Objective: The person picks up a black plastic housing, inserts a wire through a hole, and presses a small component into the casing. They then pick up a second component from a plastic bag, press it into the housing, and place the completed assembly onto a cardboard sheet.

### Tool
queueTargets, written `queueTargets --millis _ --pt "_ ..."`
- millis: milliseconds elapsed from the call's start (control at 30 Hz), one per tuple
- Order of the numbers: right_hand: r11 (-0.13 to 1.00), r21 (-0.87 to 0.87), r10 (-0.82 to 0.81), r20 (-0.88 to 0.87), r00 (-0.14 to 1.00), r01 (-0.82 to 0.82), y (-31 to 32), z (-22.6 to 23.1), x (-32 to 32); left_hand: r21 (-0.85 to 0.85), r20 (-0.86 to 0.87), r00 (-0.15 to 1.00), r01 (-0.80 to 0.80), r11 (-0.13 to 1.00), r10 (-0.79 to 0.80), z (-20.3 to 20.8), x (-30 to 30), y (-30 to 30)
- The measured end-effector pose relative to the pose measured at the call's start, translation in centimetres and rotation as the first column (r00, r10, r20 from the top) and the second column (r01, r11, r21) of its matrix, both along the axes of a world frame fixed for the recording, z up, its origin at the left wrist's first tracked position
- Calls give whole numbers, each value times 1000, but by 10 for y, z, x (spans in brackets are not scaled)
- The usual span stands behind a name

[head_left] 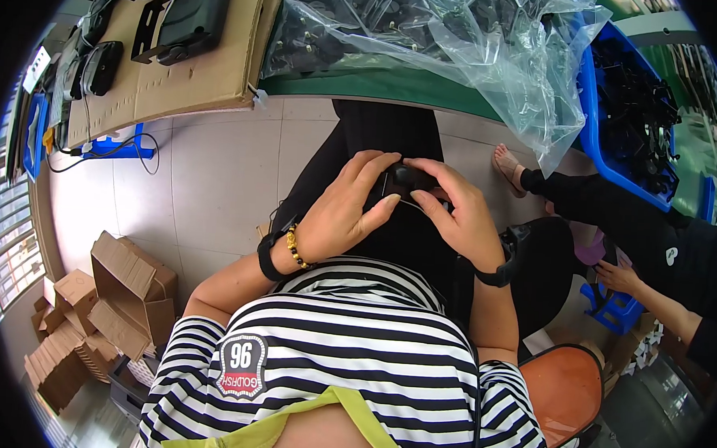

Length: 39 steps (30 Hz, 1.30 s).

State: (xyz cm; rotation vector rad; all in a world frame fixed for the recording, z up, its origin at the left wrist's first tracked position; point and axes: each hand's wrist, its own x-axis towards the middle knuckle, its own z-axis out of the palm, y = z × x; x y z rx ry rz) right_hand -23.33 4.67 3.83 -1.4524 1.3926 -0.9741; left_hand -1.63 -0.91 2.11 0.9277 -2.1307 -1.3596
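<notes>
A small black plastic part with a rounded, glossy top is held over my lap. My left hand grips it from the left, its fingers curled over the far side and the thumb at the near edge. On the other side, my right hand closes on the same part with fingers and thumb. Its lower portion blends into my black trousers, so its full shape cannot be made out.
Ahead is a green table with a clear plastic bag of black parts. A cardboard sheet at left carries black devices. At right stand a blue crate of black pieces and a seated person. Cardboard boxes lie lower left.
</notes>
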Motion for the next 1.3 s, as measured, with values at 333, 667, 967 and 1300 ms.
queueTargets --millis 333,667,967,1300 --pt "998 65 3 -20 1000 -1 0 -5 1 -19 18 1000 26 999 -26 1 2 2" --pt "994 110 -17 -19 1000 19 2 -7 8 -19 20 1000 -2 1000 2 -5 3 5" --pt "996 -31 -88 -181 979 84 2 -11 15 -10 8 1000 -26 1000 26 -5 0 4" --pt "989 -59 -143 -130 981 136 4 -24 19 -81 -15 998 -65 995 63 -13 -1 8"
